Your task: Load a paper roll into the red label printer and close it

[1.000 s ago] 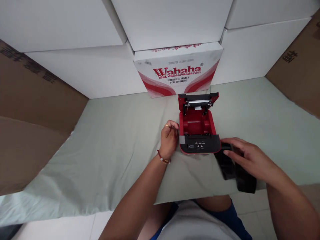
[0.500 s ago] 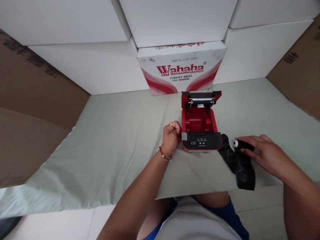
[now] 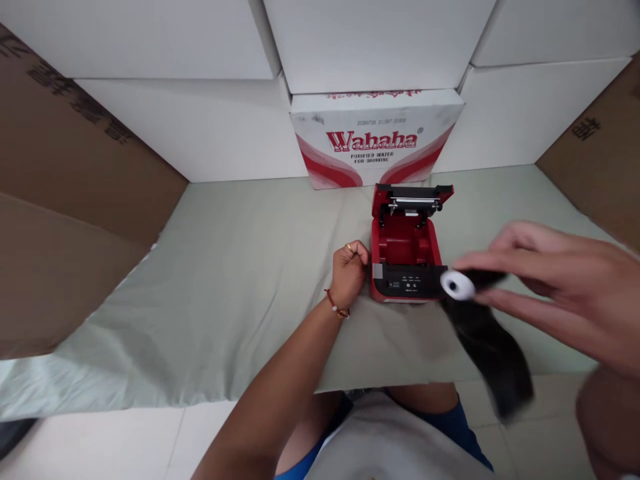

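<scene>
A small red and black label printer (image 3: 406, 283) stands on the cloth with its lid raised, and its red inner bay shows no roll inside. My left hand (image 3: 350, 273) rests as a curled fist against the printer's left side. In my right hand (image 3: 545, 280), pinched between fingers and thumb, is a paper roll (image 3: 457, 285) with a white end and a dark core hole. The roll's outer side looks black. A black strip (image 3: 493, 353) hangs below it past the table's front edge, blurred by motion. The roll is held above the printer's front right corner.
A white and red water carton (image 3: 377, 157) leans at the back against stacked white boxes (image 3: 190, 130). Brown cardboard (image 3: 75, 220) walls off the left, and more cardboard (image 3: 595, 133) stands at the right. Pale green cloth (image 3: 250, 267) covers the table.
My right hand has lifted the roll up from the cloth, nearer to the camera and slightly left. The black strip now hangs from it. My left hand stays by the printer; the view has shifted slightly.
</scene>
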Tool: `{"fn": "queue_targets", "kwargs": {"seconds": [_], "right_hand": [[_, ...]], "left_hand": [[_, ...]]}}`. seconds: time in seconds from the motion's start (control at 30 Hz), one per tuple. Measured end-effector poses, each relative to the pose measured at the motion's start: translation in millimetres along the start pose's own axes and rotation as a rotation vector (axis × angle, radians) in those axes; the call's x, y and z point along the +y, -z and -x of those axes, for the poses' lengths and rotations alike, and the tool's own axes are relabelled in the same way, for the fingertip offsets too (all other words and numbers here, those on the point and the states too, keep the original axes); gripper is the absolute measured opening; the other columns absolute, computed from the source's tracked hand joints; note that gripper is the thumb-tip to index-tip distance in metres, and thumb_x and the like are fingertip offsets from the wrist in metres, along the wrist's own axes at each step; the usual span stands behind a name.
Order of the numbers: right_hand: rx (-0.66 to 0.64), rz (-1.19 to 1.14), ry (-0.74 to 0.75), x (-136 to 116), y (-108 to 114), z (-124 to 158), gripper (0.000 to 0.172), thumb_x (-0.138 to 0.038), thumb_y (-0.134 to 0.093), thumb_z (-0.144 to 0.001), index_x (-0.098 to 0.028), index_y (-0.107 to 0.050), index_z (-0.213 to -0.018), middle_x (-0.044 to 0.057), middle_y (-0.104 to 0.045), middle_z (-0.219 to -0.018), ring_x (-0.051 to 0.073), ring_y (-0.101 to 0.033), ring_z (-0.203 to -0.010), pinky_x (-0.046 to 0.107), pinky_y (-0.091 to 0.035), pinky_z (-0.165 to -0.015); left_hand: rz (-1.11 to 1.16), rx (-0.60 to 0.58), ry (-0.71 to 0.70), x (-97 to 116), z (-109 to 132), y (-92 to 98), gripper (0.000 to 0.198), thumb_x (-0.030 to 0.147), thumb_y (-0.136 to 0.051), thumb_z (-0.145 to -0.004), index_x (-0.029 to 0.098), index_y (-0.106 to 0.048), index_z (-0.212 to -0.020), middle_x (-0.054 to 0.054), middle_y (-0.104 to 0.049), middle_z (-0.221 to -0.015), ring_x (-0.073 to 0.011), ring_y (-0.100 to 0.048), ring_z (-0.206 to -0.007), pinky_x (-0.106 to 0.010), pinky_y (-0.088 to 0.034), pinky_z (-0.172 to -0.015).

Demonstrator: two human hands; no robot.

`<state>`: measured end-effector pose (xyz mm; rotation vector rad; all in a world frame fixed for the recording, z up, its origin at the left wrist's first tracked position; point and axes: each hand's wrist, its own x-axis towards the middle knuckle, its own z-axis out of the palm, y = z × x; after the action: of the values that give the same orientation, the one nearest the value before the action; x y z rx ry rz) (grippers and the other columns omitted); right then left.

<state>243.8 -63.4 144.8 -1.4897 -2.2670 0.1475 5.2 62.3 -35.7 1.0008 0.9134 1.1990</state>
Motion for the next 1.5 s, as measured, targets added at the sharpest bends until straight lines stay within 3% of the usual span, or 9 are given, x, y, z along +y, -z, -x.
{"fn": "queue_targets", "kwargs": {"seconds": [0.1,0.23,0.87,1.0,1.07,1.17,1.3,1.4,1.5], "right_hand": [[-0.162,0.188,-0.186,-6.9,-34.8,-54.5,0.036,-0.025,-0.063,-0.100,-0.033,-0.080,-0.131,0.003,-0.081,-0.097,0.023,-0.074,-0.076,0.036,-0.050,-0.066],[-0.376,0.415,-0.417,-22.5,-68.3,-90.8,0.037,-0.025,-0.057,-0.104,-0.027,-0.075,-0.136,0.012,-0.085,-0.110,0.033,-0.080,-0.090,0.038,-0.046,-0.067],[-0.492,0.324,-0.365,-4.3,-103.2,-127.3,0.037,-0.013,-0.052,-0.103,-0.013,-0.074,-0.133,0.023,-0.084,-0.119,0.037,-0.082,-0.109,0.041,-0.057,-0.084],[-0.448,0.194,-0.312,-5.1,-80.5,-106.3,0.033,-0.028,-0.059,-0.109,-0.021,-0.073,-0.137,0.012,-0.086,-0.120,0.030,-0.081,-0.107,0.038,-0.059,-0.088],[-0.284,0.024,-0.204,-6.7,-67.2,-80.7,0.029,-0.031,-0.055,-0.113,-0.024,-0.076,-0.132,0.007,-0.086,-0.117,0.024,-0.081,-0.103,0.036,-0.060,-0.090],[0.065,-0.185,0.005,-8.2,-59.4,-32.0,0.021,-0.026,-0.059,-0.112,-0.024,-0.077,-0.123,0.007,-0.084,-0.120,0.021,-0.078,-0.108,0.035,-0.061,-0.096],[0.167,-0.158,0.129,-4.5,-78.4,20.6,0.030,-0.016,-0.068,-0.106,-0.023,-0.075,-0.134,0.010,-0.081,-0.139,0.023,-0.072,-0.133,0.041,-0.060,-0.112],[0.186,-0.136,0.147,0.0,-98.4,36.8,0.040,-0.014,-0.067,-0.105,-0.023,-0.072,-0.143,0.010,-0.080,-0.145,0.026,-0.068,-0.145,0.049,-0.058,-0.120],[0.217,-0.167,0.124,2.1,-106.0,37.8,0.041,-0.016,-0.066,-0.105,-0.027,-0.073,-0.144,0.009,-0.081,-0.145,0.027,-0.070,-0.143,0.053,-0.060,-0.120]], "left_hand": [[-0.005,0.000,0.020,1.1,0.5,-1.1,0.006,0.019,-0.054,-0.065,0.023,-0.051,-0.060,0.005,-0.047,-0.053,-0.0094,-0.036,-0.048,-0.024,-0.023,-0.051],[-0.013,-0.003,0.032,1.2,0.4,-2.3,0.007,0.018,-0.053,-0.066,0.023,-0.051,-0.062,0.006,-0.047,-0.054,-0.0091,-0.036,-0.048,-0.024,-0.023,-0.051],[-0.155,0.005,-0.035,-1.6,4.4,-3.4,0.009,0.021,-0.050,-0.076,0.023,-0.053,-0.068,0.004,-0.052,-0.061,-0.0119,-0.043,-0.054,-0.024,-0.031,-0.054],[-0.234,0.095,-0.140,3.5,19.0,-1.2,0.014,0.014,-0.050,-0.086,0.023,-0.059,-0.078,0.001,-0.060,-0.075,-0.0146,-0.053,-0.069,-0.026,-0.041,-0.065],[-0.288,0.123,-0.237,11.7,31.3,1.0,0.018,0.011,-0.051,-0.091,0.023,-0.060,-0.082,0.000,-0.063,-0.082,-0.0156,-0.058,-0.078,-0.027,-0.045,-0.072],[-0.553,0.126,-0.733,26.1,51.1,2.2,0.028,0.002,-0.046,-0.099,0.024,-0.063,-0.093,0.000,-0.067,-0.090,-0.0150,-0.062,-0.083,-0.028,-0.048,-0.077],[-0.779,0.038,-1.210,35.5,70.7,-4.0,0.023,0.006,-0.057,-0.097,0.022,-0.068,-0.108,-0.004,-0.073,-0.098,-0.0180,-0.065,-0.091,-0.034,-0.054,-0.089],[-0.859,-0.037,-1.340,33.5,77.0,-10.9,0.025,0.013,-0.058,-0.097,0.021,-0.073,-0.115,-0.005,-0.076,-0.094,-0.0210,-0.065,-0.095,-0.038,-0.055,-0.099],[-0.940,-0.100,-1.315,30.3,77.1,-15.1,0.026,0.014,-0.061,-0.097,0.019,-0.074,-0.119,-0.005,-0.080,-0.093,-0.0207,-0.068,-0.096,-0.039,-0.052,-0.104]]}}
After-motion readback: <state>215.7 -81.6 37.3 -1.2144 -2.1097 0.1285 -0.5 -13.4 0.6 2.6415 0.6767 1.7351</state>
